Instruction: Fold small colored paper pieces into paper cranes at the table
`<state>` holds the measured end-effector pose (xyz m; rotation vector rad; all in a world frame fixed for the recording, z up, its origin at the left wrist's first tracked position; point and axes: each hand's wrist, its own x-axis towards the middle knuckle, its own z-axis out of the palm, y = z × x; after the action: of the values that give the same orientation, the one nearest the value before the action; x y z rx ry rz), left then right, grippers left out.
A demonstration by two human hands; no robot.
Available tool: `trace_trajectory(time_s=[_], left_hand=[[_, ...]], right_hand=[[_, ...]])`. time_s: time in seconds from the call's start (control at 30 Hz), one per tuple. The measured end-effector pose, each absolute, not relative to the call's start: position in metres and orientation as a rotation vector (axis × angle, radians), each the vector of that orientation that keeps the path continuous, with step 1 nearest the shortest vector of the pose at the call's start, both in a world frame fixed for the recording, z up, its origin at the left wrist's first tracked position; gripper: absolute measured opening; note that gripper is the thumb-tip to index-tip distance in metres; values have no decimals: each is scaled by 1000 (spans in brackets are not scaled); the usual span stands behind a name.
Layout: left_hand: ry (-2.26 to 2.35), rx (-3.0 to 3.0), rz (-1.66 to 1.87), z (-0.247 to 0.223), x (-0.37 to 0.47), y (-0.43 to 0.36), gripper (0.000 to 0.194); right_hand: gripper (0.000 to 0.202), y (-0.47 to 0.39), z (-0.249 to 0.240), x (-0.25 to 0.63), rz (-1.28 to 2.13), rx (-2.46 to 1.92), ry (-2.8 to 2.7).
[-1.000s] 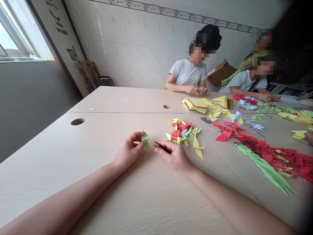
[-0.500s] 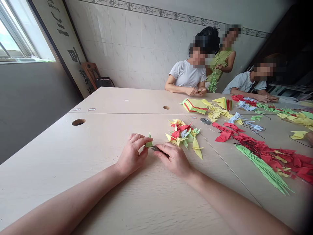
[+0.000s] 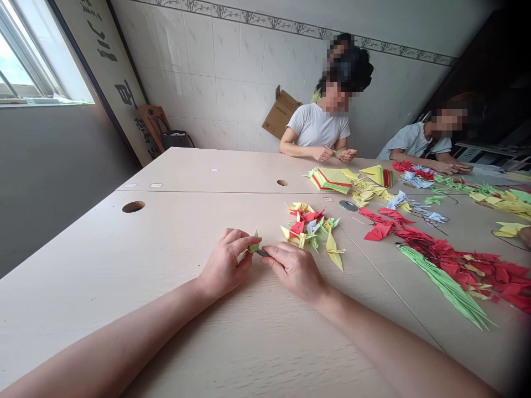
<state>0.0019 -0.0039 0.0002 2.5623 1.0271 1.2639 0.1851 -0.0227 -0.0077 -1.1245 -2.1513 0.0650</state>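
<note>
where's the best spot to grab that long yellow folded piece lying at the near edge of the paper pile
Probably its wider upper end, coming from the right side. The long yellow piece lies flat on the table and tapers to a thin point toward the camera, which would bend easily. Its right edge faces bare table, while the pile of folded papers crowds its left and top.

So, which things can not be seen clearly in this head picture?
- Green folded paper: mostly hidden by left hand fingers.
- Dark tool: only its tip shows beyond right hand; kind unclear.
- Red paper strand: cut off by the right edge.
</note>
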Motion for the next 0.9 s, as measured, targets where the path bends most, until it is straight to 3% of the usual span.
trace_trajectory(time_s=[0.23, 0.63, 0.9], left_hand=[[1043, 2540, 1234, 0, 2, -4, 29], [1235, 2196, 1207, 2, -8, 7, 14], [1381, 1958, 1295, 8, -32, 34, 21]], right_hand=[[20, -22, -7, 185, 63, -1116, -2162], [13, -16, -9, 184, 384, -1130, -2014], [9, -16, -5, 183, 458, -1127, -2036]])
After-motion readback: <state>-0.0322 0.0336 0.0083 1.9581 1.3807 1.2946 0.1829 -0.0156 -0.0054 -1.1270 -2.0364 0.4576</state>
